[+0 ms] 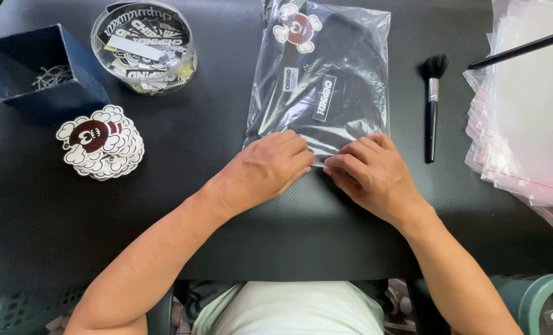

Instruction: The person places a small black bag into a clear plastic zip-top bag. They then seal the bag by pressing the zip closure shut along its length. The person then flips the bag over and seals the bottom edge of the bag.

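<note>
Under left hand (267, 170), right hand (370, 170), bag (326, 80) edge hidden

12 o'clock: clear bag (326, 74) top cut by frame edge | bag's near edge hidden under left hand (265, 170) and right hand (372, 174) | 3 o'clock: stack of empty bags (524, 124) cut off | 10 o'clock: box (40, 68) contents too small to tell
</note>
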